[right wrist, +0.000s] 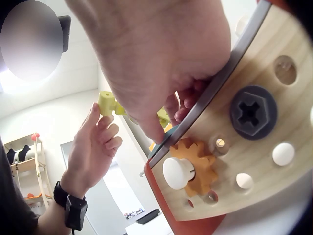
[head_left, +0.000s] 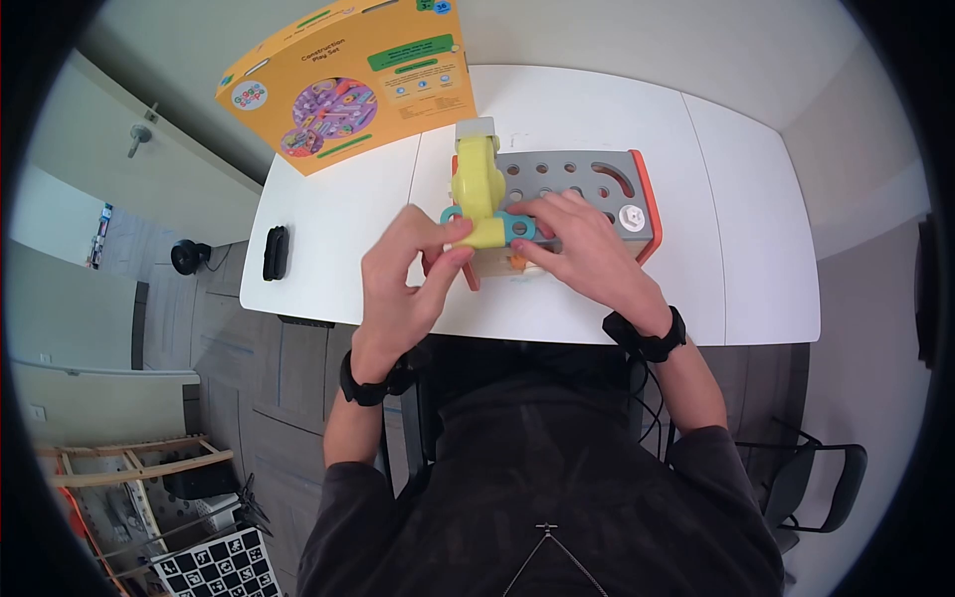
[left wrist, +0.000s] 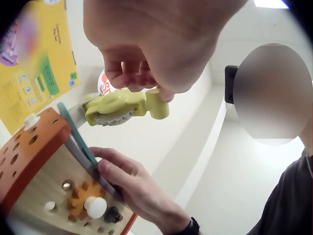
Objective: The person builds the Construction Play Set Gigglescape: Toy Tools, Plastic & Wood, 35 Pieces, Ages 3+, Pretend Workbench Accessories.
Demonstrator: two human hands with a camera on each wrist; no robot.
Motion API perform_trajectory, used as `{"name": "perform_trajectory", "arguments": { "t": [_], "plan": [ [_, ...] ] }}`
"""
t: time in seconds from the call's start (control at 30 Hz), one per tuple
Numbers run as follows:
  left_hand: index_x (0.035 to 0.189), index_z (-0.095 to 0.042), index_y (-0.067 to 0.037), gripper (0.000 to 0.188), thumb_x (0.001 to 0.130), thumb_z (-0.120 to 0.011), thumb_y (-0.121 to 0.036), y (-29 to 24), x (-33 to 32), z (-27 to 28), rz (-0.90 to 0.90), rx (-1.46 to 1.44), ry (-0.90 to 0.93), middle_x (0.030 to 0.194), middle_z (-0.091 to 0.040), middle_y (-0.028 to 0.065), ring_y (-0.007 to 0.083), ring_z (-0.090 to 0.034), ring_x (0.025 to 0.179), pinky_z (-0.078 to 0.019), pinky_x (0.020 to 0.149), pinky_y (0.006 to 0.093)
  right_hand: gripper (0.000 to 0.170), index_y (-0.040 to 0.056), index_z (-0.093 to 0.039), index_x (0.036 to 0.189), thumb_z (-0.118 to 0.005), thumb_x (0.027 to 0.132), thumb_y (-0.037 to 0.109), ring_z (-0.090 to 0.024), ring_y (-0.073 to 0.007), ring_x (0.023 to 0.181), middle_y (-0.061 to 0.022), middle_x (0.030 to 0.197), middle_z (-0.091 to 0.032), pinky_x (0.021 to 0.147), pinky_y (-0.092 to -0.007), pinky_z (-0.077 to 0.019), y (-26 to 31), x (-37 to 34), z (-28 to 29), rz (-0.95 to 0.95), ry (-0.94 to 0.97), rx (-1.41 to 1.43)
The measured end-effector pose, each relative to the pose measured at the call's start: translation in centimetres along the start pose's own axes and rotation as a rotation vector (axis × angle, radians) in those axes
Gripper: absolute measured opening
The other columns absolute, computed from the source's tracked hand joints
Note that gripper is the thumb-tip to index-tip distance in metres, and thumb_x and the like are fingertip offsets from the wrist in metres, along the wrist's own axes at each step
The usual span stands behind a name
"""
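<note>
A yellow-green toy saw [head_left: 477, 187] with a grey toothed blade [left wrist: 115, 118] lies over the left end of the toy workbench's grey top [head_left: 534, 171]. My left hand [head_left: 403, 274] pinches the saw's handle end between thumb and fingers, seen also in the left wrist view [left wrist: 156, 44]. At the bench's near edge, my right hand [head_left: 589, 249] holds a teal strip [head_left: 519, 228] with its thumb and fingers, the strip lying along the grey top. In the right wrist view, the right hand [right wrist: 161, 63] hides most of the strip.
An orange gear [right wrist: 199, 169] with a white peg and a dark grey screw [right wrist: 253, 112] are on the bench's wooden side. A white screw head [head_left: 632, 217] sits on the top's right. Behind stands a yellow box [head_left: 398, 85]; a black case [head_left: 276, 253] lies at the table's left.
</note>
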State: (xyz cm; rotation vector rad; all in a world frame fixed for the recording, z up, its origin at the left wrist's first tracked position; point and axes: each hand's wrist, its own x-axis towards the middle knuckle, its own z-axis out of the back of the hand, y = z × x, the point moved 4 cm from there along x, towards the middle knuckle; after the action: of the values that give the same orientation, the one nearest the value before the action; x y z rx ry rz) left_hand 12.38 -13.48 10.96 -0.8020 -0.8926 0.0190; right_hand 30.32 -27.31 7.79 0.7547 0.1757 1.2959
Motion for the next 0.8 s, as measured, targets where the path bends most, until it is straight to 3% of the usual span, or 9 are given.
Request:
{"name": "perform_trajectory", "arguments": {
  "t": [0.23, 0.3, 0.8],
  "plan": [
    [0.117, -0.073, -0.001, 0.026, 0.093, -0.080, 0.003, 2.3, -4.8, -2.2, 0.242, -0.032, 0.123, 0.078, -0.053, 0.0049, 0.0135, -0.050, 0.065, -0.0447, 0.063, 0.0301, 0.038, 0.0062, -0.071, 0.128, -0.078, 0.095, 0.023, -0.058, -0.0277, 0.091, -0.0092, 0.093, -0.063, 0.081, -0.0419, -0.0504, -0.1, 0.0, -0.1, 0.019, -0.013, 0.003],
    [0.118, -0.073, -0.001, 0.026, 0.093, -0.079, 0.003, 2.3, -4.9, -2.3, 0.232, -0.031, 0.111, 0.078, -0.052, 0.0046, 0.0134, -0.049, 0.064, -0.0437, 0.062, 0.0295, 0.037, 0.0048, -0.071, 0.126, -0.078, 0.096, 0.025, -0.062, -0.0313, 0.097, -0.0109, 0.098, -0.068, 0.087, -0.0429, -0.0521, 0.1, 0.0, 0.1, -0.015, 0.013, -0.002],
    [0.129, -0.073, -0.002, 0.033, 0.097, -0.070, 0.005, -0.3, 0.1, 0.2, 0.077, -0.002, -0.040, 0.083, -0.064, 0.0045, 0.0111, -0.054, 0.069, -0.0454, 0.064, 0.0270, 0.038, 0.0041, -0.070, 0.127, -0.076, 0.098, 0.028, -0.061, -0.0312, 0.095, -0.0111, 0.096, -0.067, 0.087, -0.0433, -0.0514, 0.3, 0.0, 0.2, -0.027, 0.029, -0.012]
  ]
}}
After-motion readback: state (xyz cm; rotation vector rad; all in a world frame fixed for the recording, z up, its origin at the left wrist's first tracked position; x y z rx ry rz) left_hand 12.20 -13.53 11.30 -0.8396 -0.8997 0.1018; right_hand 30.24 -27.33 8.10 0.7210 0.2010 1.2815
